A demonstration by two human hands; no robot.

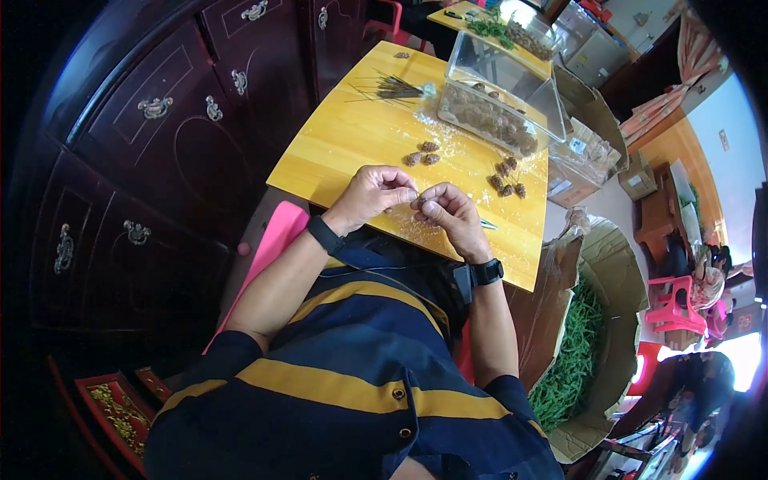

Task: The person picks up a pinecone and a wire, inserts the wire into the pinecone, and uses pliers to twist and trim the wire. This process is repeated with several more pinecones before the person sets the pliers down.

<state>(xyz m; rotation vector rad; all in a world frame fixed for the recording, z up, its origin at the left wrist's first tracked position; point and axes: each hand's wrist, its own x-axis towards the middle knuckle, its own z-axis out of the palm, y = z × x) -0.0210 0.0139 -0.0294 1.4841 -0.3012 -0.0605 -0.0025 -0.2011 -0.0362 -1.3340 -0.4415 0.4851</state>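
Striped shirt [336,424] | brown piece [418,204] | in right fingers [434,210], by left fingers [398,194]

Pinecones [430,147] on table [320,148], bin [490,128] behind, carton [620,276] right

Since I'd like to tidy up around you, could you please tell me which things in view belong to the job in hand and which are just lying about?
Seem to belong to the job:
loose pine cones
bundle of thin dark wires
clear plastic bin of pine cones
yellow wooden table

Seem to be just around:
pink plastic seat, far right
small cardboard box
dark wooden cabinet
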